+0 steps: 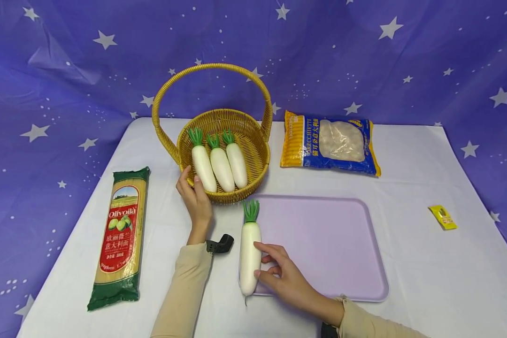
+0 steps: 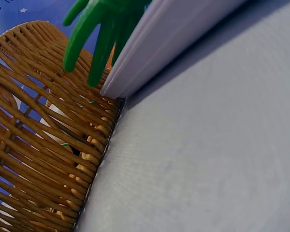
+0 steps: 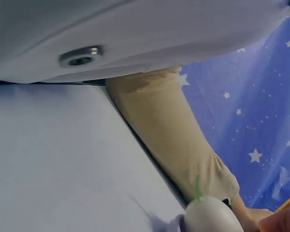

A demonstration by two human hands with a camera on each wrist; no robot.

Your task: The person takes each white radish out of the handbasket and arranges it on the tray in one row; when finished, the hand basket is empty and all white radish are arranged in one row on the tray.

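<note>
A wicker basket [image 1: 224,195] holds white radishes [image 1: 222,169] with green tops. My left hand [image 1: 196,199] grips the basket's front left rim; its wrist view shows the woven side close up. Another white radish [image 1: 250,258] lies lengthwise along the left edge of the lilac tray [image 1: 321,249], its green top [image 2: 101,34] toward the basket. My right hand [image 1: 285,272] is at its right side; thumb and index fingertips touch it, set apart, and the other fingers are bent beneath. In the right wrist view, the radish's tail end [image 3: 212,215] shows near a fingertip.
A spaghetti pack [image 1: 119,239] lies at the left of the white table. An orecchiette bag [image 1: 330,143] lies at the back, right of the basket. A small yellow packet [image 1: 443,217] is at the right. Purple starry cloth [image 1: 342,56] hangs behind.
</note>
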